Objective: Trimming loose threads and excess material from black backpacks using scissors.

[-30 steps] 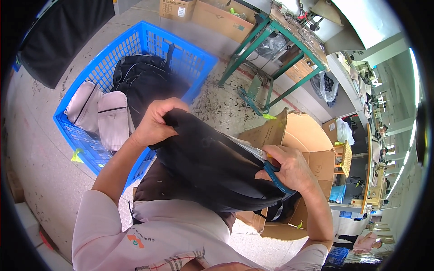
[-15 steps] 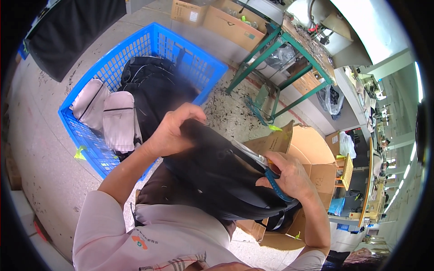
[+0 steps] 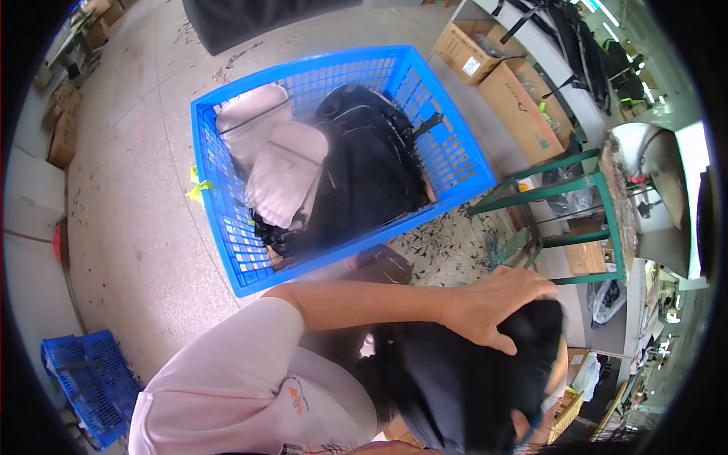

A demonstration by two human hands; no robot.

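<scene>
A black fabric piece, apparently a bag, is bunched up in front of my body at the lower right. My left hand reaches across to its upper edge, fingers stretched out and thumb apart, lying against the cloth. My right hand shows only in part at the bottom right, beside the black cloth. It grips scissors by a blue handle; their blades are hidden.
A blue plastic basket on the floor holds pinkish pouches and black fabric bags. Right of it stands a green-framed table. Cardboard boxes sit beyond. Blue crates are at the lower left.
The view has swung, so the basket appears further right. My left hand has moved right across my body, its fingers straighter on the black cloth. The scissors, plainly seen before, are now mostly hidden.
</scene>
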